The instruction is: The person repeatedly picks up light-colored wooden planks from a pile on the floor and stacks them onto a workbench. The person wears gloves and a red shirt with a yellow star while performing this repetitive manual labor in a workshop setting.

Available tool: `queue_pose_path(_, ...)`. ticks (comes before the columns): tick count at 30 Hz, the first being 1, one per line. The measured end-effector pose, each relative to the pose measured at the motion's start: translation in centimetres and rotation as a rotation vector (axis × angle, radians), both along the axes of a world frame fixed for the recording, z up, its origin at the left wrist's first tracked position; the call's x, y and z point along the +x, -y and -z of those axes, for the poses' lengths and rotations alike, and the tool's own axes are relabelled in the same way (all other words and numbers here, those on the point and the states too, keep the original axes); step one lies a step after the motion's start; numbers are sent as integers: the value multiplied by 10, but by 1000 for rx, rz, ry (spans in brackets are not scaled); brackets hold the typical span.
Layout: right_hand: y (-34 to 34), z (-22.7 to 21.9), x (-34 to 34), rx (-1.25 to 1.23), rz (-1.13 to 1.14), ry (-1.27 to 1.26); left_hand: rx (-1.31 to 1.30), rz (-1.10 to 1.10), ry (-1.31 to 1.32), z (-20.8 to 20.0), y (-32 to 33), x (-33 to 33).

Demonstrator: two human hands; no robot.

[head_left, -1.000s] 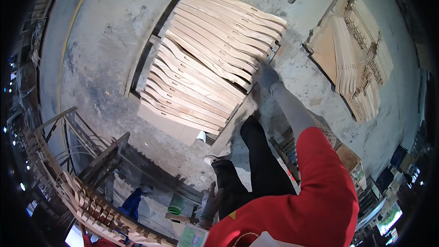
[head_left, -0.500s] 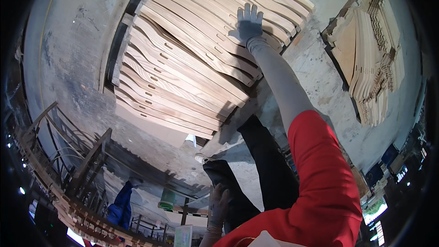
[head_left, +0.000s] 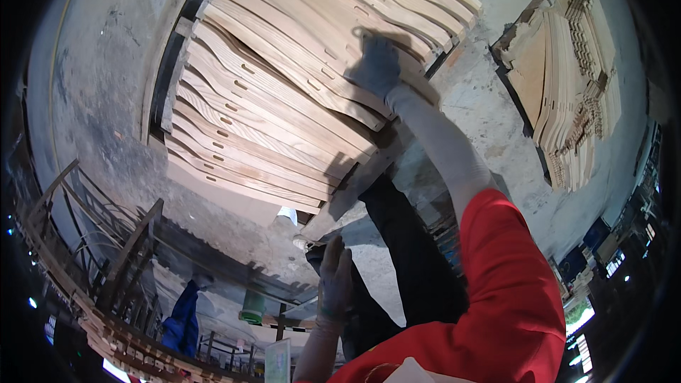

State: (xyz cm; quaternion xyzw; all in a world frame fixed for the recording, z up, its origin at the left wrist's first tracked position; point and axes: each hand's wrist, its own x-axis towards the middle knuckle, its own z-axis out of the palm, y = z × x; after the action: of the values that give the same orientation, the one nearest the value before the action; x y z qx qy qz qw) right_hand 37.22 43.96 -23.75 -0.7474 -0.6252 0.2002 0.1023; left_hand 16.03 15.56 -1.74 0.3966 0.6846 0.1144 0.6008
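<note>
My right hand (head_left: pixel 378 69), in a pale glove, reaches far forward over a broad layer of pale wooden slats (head_left: pixel 277 117). Its fingers are curled down, shut on one wooden slat (head_left: pixel 312 18) near its right end; motion blur smears the fingertips. The slats are curved, lie side by side and have short oval slots. Close to my left thigh hangs my left hand (head_left: pixel 336 273), also gloved, fingers stretched out and holding nothing.
A second stack of curved boards (head_left: pixel 564 92) lies on the concrete floor at the right. Left of my legs stand a wooden rack (head_left: pixel 135 262), a blue cloth (head_left: pixel 182 319) and a green cylindrical object (head_left: pixel 254 306). My shoe (head_left: pixel 306 243) is beside the slats' near edge.
My right hand has gone from spread flat on the slats to curled round one, slightly nearer me. That slat's right end is blurred. My left hand has risen a little beside my thigh.
</note>
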Motion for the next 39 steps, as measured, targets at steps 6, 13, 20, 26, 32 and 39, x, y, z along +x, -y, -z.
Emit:
queue_pose_path(6,62,-124,-32,-762,263,-1044,-38,-455,203,39,-131,19)
queue_pose_path(13,156,-125,-69,-542,-34,-1334,-334,-619,634,64,-170,0)
queue_pose_path(20,-21,-10,64,139,-165,121,-324,-454,339,65,-107,-38)
queue_pose_path(26,-110,-6,53,-429,-156,499,-421,-482,184,52,-83,-44)
queue_pose_path(32,-105,15,53,-315,-109,589,-360,-490,271,45,-72,-36)
queue_pose_path(39,8,0,37,-332,-13,117,-227,-524,272,11,-46,-60)
